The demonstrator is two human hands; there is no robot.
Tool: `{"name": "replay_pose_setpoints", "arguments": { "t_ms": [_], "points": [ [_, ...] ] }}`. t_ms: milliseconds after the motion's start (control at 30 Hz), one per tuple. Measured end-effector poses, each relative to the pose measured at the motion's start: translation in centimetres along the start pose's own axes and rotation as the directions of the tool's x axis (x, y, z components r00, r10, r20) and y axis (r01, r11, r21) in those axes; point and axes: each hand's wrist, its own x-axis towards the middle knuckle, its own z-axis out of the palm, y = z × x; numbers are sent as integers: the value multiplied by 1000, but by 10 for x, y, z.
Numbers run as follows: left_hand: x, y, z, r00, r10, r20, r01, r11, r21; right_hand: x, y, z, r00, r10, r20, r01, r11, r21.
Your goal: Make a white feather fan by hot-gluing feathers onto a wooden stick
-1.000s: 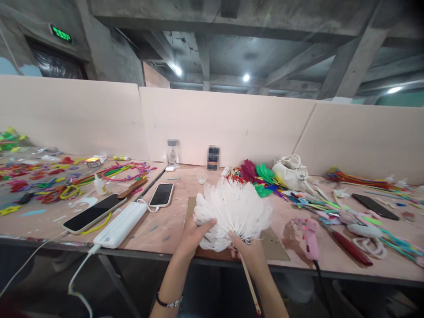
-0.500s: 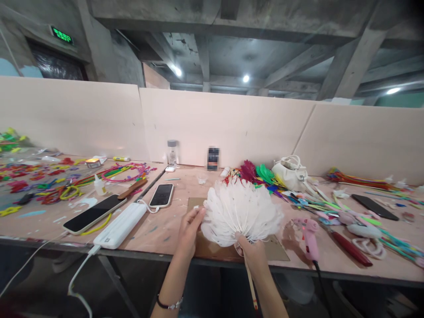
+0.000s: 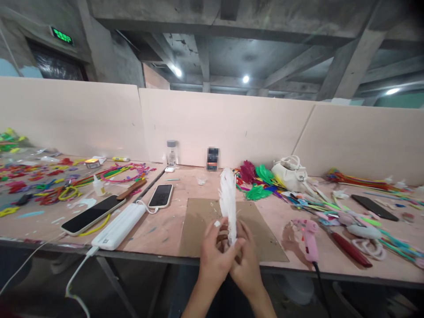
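A white feather fan [image 3: 228, 198] stands upright over the board, turned edge-on to me. My left hand [image 3: 213, 251] grips its lower end from the left, thumb pressed near the base. From the other side my right hand [image 3: 247, 258] closes round the same lower end, its fingers partly hidden behind the feathers. At my left fingertips a small white piece [image 3: 217, 224] shows; I cannot tell what it is. Beneath the fan lies a brown cardboard sheet [image 3: 195, 225] with small scraps on it. The fan's wooden handle is hidden by my hands.
A pink glue gun [image 3: 310, 238] with a cord and a dark red-handled tool [image 3: 351, 249] lie to the right. Green feathers [image 3: 258, 192] and a white bag [image 3: 289, 172] are behind. Leftward are a white power bank [image 3: 119, 225] and phones [image 3: 161, 195].
The fan has turned from facing me to edge-on, uncovering the cardboard and green feathers. My left hand has moved right, from beside the feathers onto the fan's base.
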Motion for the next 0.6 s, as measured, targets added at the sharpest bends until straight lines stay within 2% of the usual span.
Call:
{"name": "replay_pose_setpoints", "arguments": {
  "t_ms": [67,133,200,267,367,467,600],
  "points": [
    [2,1,3,990,-118,-75,105,983,-153,-4,-8,-7,992,-94,88,97,995,-32],
    [5,1,2,964,-241,-113,191,922,-337,-6,-14,-13,988,-125,88,128,991,-33],
    [8,1,1,928,-365,-71,277,806,-522,-7,-16,-16,994,-112,-20,113,993,34],
    [11,2,0,897,-442,-2,341,694,-634,-6,-13,-16,986,-7,-166,41,978,202],
    [14,3,1,883,-468,25,356,635,-686,-1,-4,-11,955,184,-233,-73,906,416],
    [14,4,3,876,-480,52,380,620,-686,3,1,-6,939,285,-190,-163,860,484],
    [12,-2,3,856,-513,67,420,614,-668,6,1,-8,909,401,-111,-250,741,623]
  ]
}}
